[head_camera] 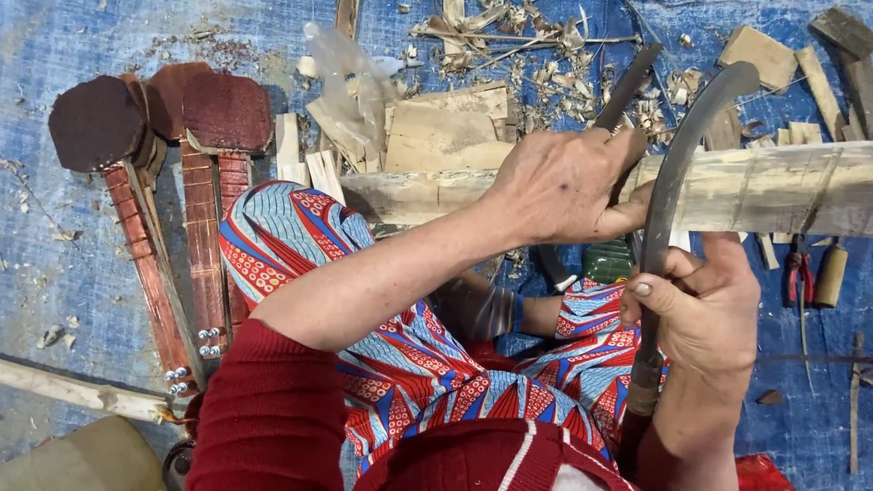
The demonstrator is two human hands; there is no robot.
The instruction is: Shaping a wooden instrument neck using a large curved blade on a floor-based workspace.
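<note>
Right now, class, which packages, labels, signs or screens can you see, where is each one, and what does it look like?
No labels, signs or screens show.
Clear plastic bag: crumpled and see-through, lying on the wood offcuts at top centre.
Red package or bag: only a shiny corner shows at the bottom edge, beside the right forearm; what kind it is cannot be told.

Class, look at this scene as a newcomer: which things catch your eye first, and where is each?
At centre, the left hand presses down on a long pale wooden beam running out to the right. The right hand grips a dark curved blade laid across that beam. At upper left, dark red carved wooden pieces lie on the blue tarpaulin.
</note>
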